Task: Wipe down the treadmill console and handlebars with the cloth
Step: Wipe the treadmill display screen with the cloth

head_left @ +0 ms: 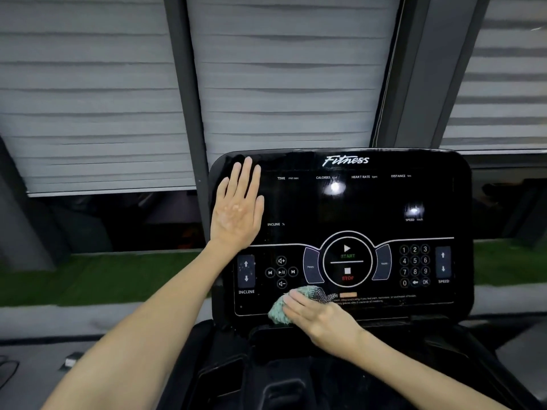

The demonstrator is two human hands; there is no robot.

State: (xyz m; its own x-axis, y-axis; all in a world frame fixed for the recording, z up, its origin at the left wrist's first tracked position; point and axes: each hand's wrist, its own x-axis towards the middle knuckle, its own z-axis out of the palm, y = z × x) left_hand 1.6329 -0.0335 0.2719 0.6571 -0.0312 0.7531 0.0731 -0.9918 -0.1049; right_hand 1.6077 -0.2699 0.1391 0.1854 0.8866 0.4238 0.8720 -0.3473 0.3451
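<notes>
Under right hand [322, 316], cloth [277, 310], on console [355, 202]

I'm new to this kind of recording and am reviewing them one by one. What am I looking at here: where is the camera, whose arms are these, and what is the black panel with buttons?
There is only one view. It comes from a camera worn on a person's head, looking forward and down, so the two bare arms are that person's own. The black panel is a treadmill console with start, stop, incline and speed buttons and a number pad. The left hand lies flat, fingers straight, on the console's upper left corner. The right hand holds a bunched green cloth against the console's lower edge. Behind the console are window blinds.
</notes>
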